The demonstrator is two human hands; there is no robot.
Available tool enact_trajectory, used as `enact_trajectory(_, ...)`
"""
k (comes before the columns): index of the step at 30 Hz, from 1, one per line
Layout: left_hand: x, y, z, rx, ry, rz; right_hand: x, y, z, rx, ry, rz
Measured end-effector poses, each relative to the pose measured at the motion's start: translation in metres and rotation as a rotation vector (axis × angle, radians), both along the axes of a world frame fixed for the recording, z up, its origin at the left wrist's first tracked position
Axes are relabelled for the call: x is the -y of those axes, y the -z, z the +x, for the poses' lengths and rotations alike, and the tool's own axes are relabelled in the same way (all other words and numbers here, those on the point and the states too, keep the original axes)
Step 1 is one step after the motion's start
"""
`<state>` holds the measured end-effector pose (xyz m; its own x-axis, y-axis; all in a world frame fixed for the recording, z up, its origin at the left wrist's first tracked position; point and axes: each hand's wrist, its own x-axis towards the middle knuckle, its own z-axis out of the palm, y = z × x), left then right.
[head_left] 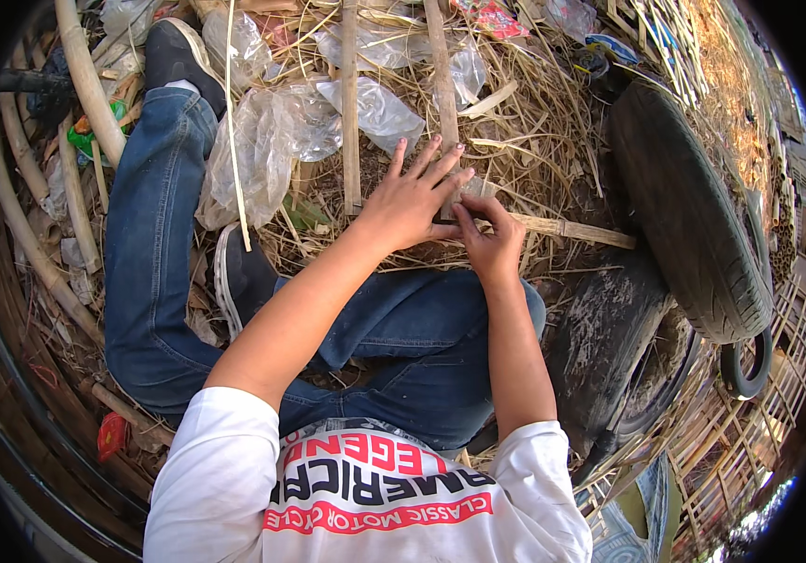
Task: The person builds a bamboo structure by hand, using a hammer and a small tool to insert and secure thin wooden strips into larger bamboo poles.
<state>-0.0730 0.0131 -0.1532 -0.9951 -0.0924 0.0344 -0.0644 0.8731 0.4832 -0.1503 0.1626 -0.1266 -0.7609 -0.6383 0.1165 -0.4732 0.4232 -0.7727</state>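
White shirt (356, 549) nearest, below both hands, then jeans (403, 324) just under them. Left hand (401, 206) palm down, fingers spread over the slat joint. Right hand (495, 246) curled, thumb and forefinger together beside the left thumb; can't tell what's pinched. Greyish piece (480, 188) at the fingertips, kind unclear. Cross slat (576, 228) sticks out right of the right hand; left slat (351, 103) and right slat (442, 70) run ahead of the left hand.

Risks, my guess: slats could skew if left-hand pressure eases, since straw (539, 131) underneath looks loose. Rough slat edges could splinter fingers. Cross slat's far end could snag the tyre (694, 206) right of the right hand if swung.

Containers: clear bag (253, 159) ahead-left of left hand, crumpled; second bag (384, 113) ahead, between slats. Contents of both: can't tell.
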Motion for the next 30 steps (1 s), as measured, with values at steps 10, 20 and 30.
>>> enact_trajectory(10,-0.001,-0.007,0.0,0.047,-0.008,0.038,0.002,0.004,0.002,-0.196,-0.046,-0.078)
enact_trajectory(20,-0.003,-0.002,0.003,-0.135,-0.098,0.185,-0.001,0.004,0.002,-0.331,-0.116,-0.066)
enact_trajectory(30,-0.004,0.007,0.008,-0.33,-0.124,0.344,-0.005,0.002,0.005,-0.335,-0.156,-0.071)
